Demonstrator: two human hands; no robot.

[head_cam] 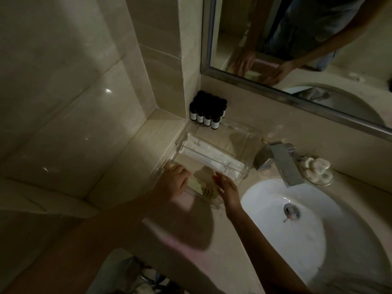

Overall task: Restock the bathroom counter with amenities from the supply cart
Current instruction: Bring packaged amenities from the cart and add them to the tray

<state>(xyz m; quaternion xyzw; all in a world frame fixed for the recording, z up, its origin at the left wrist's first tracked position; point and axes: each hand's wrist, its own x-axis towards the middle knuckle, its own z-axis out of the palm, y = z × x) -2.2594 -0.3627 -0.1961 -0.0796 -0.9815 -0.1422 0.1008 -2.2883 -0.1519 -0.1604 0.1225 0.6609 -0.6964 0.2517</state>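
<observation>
A clear acrylic amenity box (244, 134) stands on the marble counter in the left corner, beside the sink. Several long white wrapped packets (212, 153) lie across its far compartment. Flat pale packets with a leafy print (205, 190) lie in the near compartment. My left hand (172, 180) rests on the box's near left edge with its fingers over those flat packets. My right hand (228, 188) reaches in from the right, fingers straight, touching the same packets and the near wall. Whether either hand pinches a packet is hidden in the dim light.
Several small dark bottles with white labels (209, 110) stand in the back corner behind the box. A chrome faucet (282, 162) overhangs the white round sink (297, 225). A glass dish of round soaps (318, 170) sits right of the faucet. A mirror (297, 45) hangs above.
</observation>
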